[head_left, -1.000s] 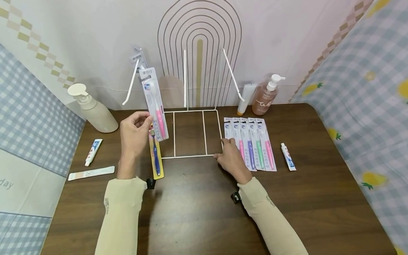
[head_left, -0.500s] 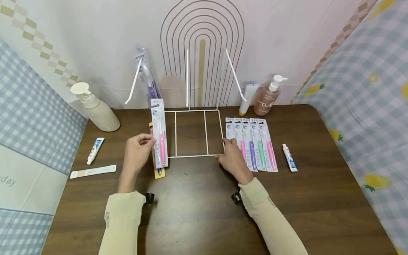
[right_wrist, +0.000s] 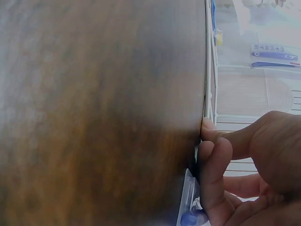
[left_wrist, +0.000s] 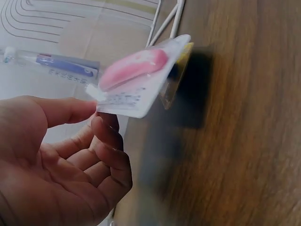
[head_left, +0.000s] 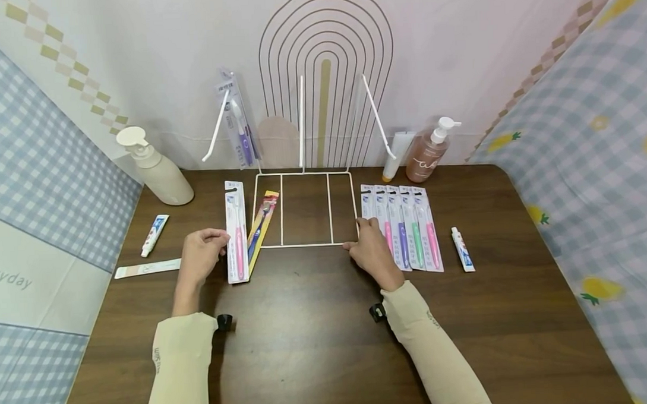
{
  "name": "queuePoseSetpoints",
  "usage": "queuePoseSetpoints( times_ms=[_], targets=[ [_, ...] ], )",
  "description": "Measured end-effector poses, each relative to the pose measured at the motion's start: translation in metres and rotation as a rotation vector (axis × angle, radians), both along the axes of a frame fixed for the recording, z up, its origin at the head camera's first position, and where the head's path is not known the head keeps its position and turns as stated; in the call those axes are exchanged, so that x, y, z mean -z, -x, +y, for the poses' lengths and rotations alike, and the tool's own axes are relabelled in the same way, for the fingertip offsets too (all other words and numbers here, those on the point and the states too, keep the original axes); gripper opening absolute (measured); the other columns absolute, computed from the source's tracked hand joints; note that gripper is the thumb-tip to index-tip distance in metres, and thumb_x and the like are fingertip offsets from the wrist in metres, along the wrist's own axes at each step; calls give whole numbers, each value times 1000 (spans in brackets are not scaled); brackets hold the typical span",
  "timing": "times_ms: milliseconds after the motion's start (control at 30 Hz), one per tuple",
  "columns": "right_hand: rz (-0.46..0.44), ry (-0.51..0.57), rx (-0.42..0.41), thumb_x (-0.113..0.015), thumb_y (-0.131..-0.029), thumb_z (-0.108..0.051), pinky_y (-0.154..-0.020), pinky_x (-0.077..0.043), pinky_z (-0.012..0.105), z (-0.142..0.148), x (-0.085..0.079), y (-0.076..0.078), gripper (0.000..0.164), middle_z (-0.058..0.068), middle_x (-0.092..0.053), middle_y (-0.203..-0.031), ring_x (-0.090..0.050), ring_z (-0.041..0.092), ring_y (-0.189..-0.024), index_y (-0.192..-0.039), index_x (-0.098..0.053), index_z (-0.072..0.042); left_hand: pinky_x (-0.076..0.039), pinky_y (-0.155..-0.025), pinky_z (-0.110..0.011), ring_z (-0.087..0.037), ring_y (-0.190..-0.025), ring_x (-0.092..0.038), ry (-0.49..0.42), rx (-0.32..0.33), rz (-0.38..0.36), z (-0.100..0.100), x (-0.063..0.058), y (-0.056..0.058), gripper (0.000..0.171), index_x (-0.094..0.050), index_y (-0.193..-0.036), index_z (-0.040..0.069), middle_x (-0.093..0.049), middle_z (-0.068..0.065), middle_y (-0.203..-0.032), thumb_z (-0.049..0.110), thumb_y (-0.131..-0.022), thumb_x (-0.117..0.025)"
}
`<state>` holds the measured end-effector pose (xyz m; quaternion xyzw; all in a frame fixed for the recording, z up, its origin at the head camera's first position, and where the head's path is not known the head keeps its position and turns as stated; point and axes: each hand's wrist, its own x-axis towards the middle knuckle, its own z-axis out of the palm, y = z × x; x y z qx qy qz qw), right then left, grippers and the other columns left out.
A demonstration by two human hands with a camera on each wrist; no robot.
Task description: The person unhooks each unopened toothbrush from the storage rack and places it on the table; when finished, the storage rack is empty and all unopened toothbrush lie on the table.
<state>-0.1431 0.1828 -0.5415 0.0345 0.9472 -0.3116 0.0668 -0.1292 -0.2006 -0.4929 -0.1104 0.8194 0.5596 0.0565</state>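
Observation:
In the head view my left hand pinches the left edge of a packaged pink toothbrush between thumb and fingers. The left wrist view shows that package tilted above the tabletop. Beside it, a blue toothbrush in a yellow package lies slanted across the left side of the base of a white wire rack. My right hand grips the front right corner of this base; in the right wrist view, thumb and finger meet at the wire. Packaged purple toothbrushes hang at the rack's left prong.
Several packaged toothbrushes lie in a row beside my right hand. Further right is a small toothpaste tube. At the back stand a brown pump bottle, a white tube and a cream pump bottle. Another toothpaste tube and a flat sachet lie left.
My left hand has brought the pink toothbrush down from near the left prong, then leftward off the blue one. The blue toothbrush now lies more slanted. My right hand stays at the rack's corner.

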Motion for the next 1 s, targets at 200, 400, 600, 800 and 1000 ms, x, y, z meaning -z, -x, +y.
queuePoseSetpoints(
  times_ms=[200,400,600,800,1000],
  targets=[
    [14,2,-10,-88,-99,-22,-107,-60,59,0,1,3,83,34,-53,-156,-68,44,-111,-166,-49,8,-50,-61,-24,-6,-68,-60,40,15,-29,-4,4,8,32,-75,-126,-16,-68,11,-71,11,-111,-66],
    [14,18,-6,-89,-99,-22,-105,-60,60,-1,-4,5,83,34,-53,-156,-66,44,-109,-166,-49,8,-56,-61,-24,-6,-68,-64,26,45,-82,-2,8,11,34,-72,-130,-18,-72,6,-78,9,-112,-64],
    [25,17,1,-88,-99,-21,-103,-61,60,-1,-6,5,84,34,-53,-157,-66,43,-107,-166,-49,9,-62,-62,-23,-5,-65,-69,-56,46,-121,5,9,6,34,-69,-129,-22,-73,-2,-88,5,-110,-63],
    [26,37,-1,-88,-100,-21,-104,-61,60,-3,-6,-1,81,35,-54,-156,-67,42,-105,-165,-50,9,-63,-62,-24,-7,-62,-70,-99,53,-153,8,10,-2,34,-66,-130,-24,-74,-4,-89,4,-112,-61],
    [-9,46,12,-87,-100,-18,-102,-60,59,-3,-10,-6,81,35,-52,-158,-66,42,-105,-166,-49,9,-62,-61,-24,-7,-62,-69,-96,29,-157,10,12,-2,35,-66,-133,-22,-74,-2,-86,5,-111,-62]
  ],
)
